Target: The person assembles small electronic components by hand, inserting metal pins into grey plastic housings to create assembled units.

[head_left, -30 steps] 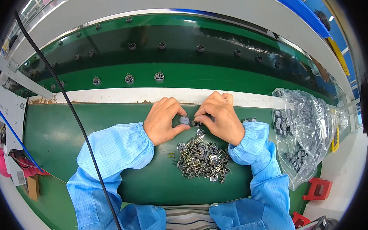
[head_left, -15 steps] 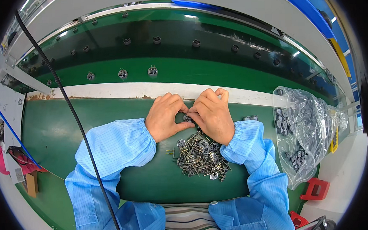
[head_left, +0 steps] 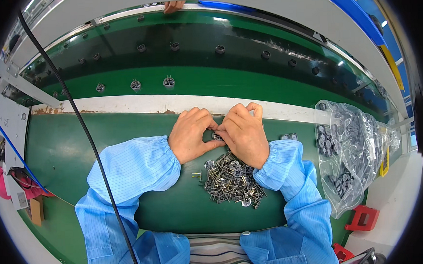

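Note:
My left hand (head_left: pixel 191 136) and my right hand (head_left: pixel 244 136) meet above the green tabletop (head_left: pixel 98 132), close to its far edge. Between their fingertips they pinch a small round black part with metal bits (head_left: pixel 216 136), mostly hidden by the fingers. Just below my right hand lies a heap of small black parts with metal pins (head_left: pixel 233 182). A few loose pins (head_left: pixel 196 174) rest left of the heap. Two small round black pieces (head_left: pixel 288 136) sit on the table beyond my right sleeve.
Behind a white rail (head_left: pixel 139 106), a green conveyor belt (head_left: pixel 247 76) carries rows of round black parts (head_left: pixel 169 82). A clear plastic bag (head_left: pixel 358 144) of round black pieces lies at the right. A black cable (head_left: pixel 78 114) hangs across the left. A co-worker's hand (head_left: pixel 174 6) shows at the top.
The round parts on the belt have shifted slightly left. A co-worker's hand has appeared at the belt's far edge. My hands keep nearly the same place and grip.

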The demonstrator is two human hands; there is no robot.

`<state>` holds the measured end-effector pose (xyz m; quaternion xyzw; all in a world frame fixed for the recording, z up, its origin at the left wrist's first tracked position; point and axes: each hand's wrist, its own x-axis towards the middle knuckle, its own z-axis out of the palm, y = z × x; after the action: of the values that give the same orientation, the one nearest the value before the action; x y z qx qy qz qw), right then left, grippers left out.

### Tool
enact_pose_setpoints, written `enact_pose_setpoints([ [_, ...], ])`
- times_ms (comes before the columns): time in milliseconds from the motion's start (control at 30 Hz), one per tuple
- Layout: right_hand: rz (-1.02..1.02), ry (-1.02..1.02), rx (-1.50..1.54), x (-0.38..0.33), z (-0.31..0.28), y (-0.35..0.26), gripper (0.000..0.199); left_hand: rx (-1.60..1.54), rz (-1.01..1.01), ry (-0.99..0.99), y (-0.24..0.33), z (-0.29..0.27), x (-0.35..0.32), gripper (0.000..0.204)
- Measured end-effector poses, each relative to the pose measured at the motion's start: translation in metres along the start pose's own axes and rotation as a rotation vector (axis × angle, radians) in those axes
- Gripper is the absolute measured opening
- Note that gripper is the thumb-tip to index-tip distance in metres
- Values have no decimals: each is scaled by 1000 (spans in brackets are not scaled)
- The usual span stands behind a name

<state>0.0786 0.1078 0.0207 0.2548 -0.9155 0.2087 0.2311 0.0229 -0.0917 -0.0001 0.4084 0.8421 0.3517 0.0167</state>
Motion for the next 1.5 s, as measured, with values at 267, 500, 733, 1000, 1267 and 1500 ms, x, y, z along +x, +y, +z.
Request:
enact_pose_setpoints([
  [267,49,-310,79,5,-49,13,20,140,66,170,-25,-26,43,31],
  [500,77,-442,117,-2,-45,19,15,84,-158,145,-63,-22,72,35],
  [733,270,-79,133,8,-44,23,21,-367,-20,214,-25,-13,66,35],
  [1000,485,-23,507,9,-38,32,36,-240,136,208,9,0,50,40],
  [1267,504,78,480,2,-31,33,35,-10,260,276,-8,-5,63,35],
  [1500,-20,-464,222,2,-58,17,26,277,-138,262,-82,-29,69,28],
])
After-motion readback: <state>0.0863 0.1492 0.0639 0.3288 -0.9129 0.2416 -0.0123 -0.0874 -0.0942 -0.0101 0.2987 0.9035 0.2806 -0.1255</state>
